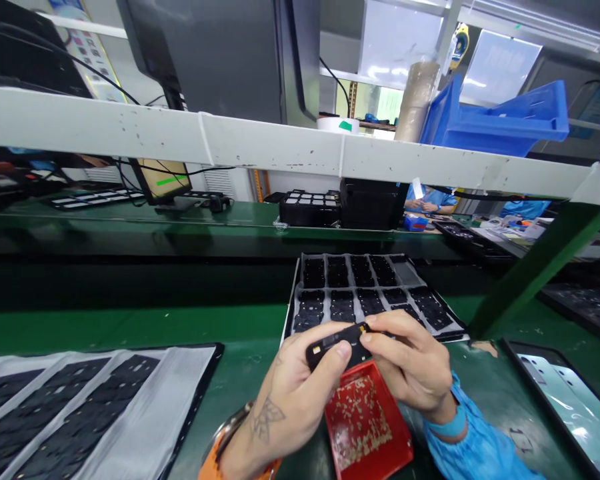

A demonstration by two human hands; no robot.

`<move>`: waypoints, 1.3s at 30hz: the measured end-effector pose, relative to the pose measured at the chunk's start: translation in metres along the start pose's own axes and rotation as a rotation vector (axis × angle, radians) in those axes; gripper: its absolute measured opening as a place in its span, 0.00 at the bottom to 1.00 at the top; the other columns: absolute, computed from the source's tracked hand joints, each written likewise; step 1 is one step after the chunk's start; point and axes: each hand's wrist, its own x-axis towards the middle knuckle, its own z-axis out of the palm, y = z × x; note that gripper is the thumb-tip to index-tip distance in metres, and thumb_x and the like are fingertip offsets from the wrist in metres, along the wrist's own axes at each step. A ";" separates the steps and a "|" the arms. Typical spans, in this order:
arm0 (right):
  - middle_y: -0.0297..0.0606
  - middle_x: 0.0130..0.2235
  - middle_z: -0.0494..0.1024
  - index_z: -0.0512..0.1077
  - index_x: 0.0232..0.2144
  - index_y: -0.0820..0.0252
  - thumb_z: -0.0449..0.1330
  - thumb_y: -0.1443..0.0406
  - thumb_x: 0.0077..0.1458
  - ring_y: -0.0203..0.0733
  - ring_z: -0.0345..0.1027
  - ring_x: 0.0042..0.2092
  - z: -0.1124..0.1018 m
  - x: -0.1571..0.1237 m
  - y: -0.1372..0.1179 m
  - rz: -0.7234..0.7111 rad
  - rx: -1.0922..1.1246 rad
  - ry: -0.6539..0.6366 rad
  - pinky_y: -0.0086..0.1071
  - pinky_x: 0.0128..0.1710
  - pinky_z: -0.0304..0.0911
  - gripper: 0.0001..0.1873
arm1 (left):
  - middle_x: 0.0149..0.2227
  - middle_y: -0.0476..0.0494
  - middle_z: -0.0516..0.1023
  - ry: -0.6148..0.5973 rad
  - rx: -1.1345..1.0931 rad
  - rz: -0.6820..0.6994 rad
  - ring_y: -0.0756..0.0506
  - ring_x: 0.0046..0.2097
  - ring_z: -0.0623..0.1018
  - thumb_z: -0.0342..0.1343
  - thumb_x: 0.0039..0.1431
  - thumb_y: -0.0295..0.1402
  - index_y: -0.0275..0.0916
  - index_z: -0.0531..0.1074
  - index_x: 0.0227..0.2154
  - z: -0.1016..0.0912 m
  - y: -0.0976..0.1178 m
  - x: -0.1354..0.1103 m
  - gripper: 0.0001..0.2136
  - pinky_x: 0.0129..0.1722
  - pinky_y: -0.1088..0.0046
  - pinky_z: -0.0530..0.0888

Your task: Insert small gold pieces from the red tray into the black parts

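My left hand point(307, 380) is wrapped round a thin black phone-part plate point(331, 341), its thumb lying on the face. Small gold spots show near both ends of the plate. At its right end my right hand point(413, 363) has thumb and forefinger brought together beside one gold spot; anything between those fingertips is too small to make out. Just below the hands stands a red bin point(407, 447) scattered with many tiny pale pieces. Behind them lies a tray point(405, 272) with black plates in rows on white lining, partly covered by my fingers.
Another lined tray point(153, 407) of black plates lies at left. At right, a black tray point(555, 407) holds pale phone-shaped panels. A green post point(525, 273) rises to a white shelf beam point(280, 143) carrying a monitor point(225, 60) and a blue bin point(505, 127). Co-workers sit beyond.
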 end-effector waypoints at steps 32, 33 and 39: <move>0.42 0.36 0.72 0.75 0.42 0.63 0.55 0.76 0.60 0.48 0.65 0.35 -0.020 0.015 -0.001 0.098 0.077 -0.190 0.42 0.35 0.62 0.12 | 0.38 0.44 0.81 0.060 0.239 0.122 0.45 0.40 0.79 0.53 0.65 0.36 0.36 0.77 0.44 0.000 -0.004 0.010 0.12 0.43 0.72 0.74; 0.43 0.36 0.71 0.75 0.44 0.63 0.55 0.76 0.61 0.48 0.65 0.35 -0.019 0.015 -0.001 0.089 0.038 -0.220 0.42 0.35 0.62 0.12 | 0.35 0.44 0.81 0.060 0.216 0.110 0.45 0.39 0.79 0.52 0.66 0.37 0.36 0.77 0.45 0.000 -0.003 0.009 0.13 0.42 0.71 0.74; 0.36 0.27 0.67 0.74 0.32 0.61 0.54 0.73 0.58 0.43 0.60 0.27 -0.020 0.018 0.000 0.025 0.094 -0.246 0.43 0.34 0.61 0.10 | 0.19 0.49 0.71 0.062 0.132 0.068 0.43 0.35 0.78 0.51 0.67 0.43 0.34 0.76 0.48 -0.002 0.001 0.007 0.18 0.38 0.70 0.75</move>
